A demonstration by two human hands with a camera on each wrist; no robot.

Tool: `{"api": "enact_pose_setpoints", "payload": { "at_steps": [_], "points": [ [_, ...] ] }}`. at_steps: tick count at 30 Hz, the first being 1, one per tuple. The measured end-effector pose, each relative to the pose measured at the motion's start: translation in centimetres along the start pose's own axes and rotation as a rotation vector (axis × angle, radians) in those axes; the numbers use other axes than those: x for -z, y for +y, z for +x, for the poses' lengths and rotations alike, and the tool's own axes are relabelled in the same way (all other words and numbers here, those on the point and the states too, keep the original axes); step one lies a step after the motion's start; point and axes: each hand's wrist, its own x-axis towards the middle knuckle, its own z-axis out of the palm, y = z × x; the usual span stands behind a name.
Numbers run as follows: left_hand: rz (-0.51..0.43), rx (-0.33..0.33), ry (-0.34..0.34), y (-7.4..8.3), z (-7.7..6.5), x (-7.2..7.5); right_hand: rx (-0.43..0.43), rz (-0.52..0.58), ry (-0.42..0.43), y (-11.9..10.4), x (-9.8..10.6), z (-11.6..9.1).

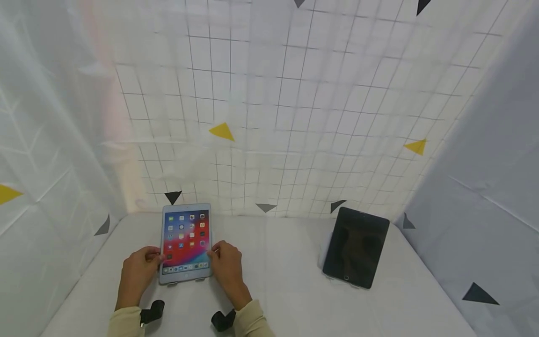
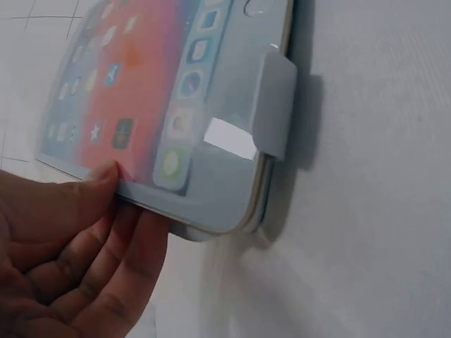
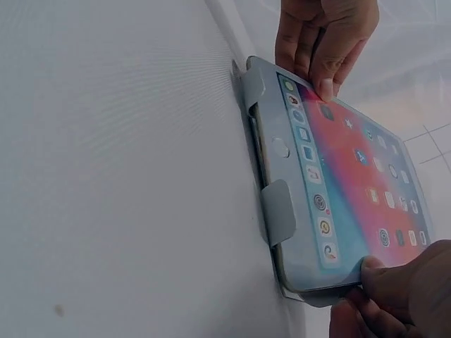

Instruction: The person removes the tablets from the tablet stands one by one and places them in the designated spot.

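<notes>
Fingers (image 2: 143,259) pinching white tablet (image 1: 185,243), screen (image 1: 186,238) lit

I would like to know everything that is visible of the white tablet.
The white tablet looks glossy, with rounded corners and a round home button. Its lit screen shows app icons over red and blue. It stands portrait, leaning back, its lower edge in two lips, left of centre on the table. The left hand and right hand pinch its sides.

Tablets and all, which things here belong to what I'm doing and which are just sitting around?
In the job:
- lit tablet, held by left hand and right hand
- stand lips at its lower edge

Just there:
- dark tablet, untouched
- yellow triangles
</notes>
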Motion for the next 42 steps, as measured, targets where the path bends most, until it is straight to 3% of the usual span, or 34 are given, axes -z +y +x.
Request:
{"api": "enact_pose_setpoints", "payload": {
  "at_steps": [3,10,14,21,30,34,42],
  "points": [
    [-0.013,-0.003,0.01,0.4,-0.1,-0.2,-0.012,0.028,0.007,-0.1,0.6,0.0],
    [-0.056,-0.101,0.07,1.9,-0.7,-0.2,-0.019,0.042,0.039,-0.6,2.3,0.5],
    [-0.097,-0.108,0.081,2.8,-1.2,-0.4,0.008,0.048,0.066,-0.9,3.7,0.7],
    [-0.13,-0.156,0.108,4.4,-1.9,-0.3,0.029,0.096,0.027,-2.1,7.1,1.0],
    [-0.214,-0.203,0.045,8.0,-3.0,-0.5,0.042,0.089,0.028,-2.6,11.6,1.1],
    [-0.249,-0.238,-0.005,8.9,-3.4,-1.6,0.056,0.025,0.03,-1.9,13.5,0.3],
    [-0.271,-0.292,-0.102,10.3,-3.9,-4.4,0.006,-0.082,0.002,0.3,16.7,-1.6]
  ]
}}
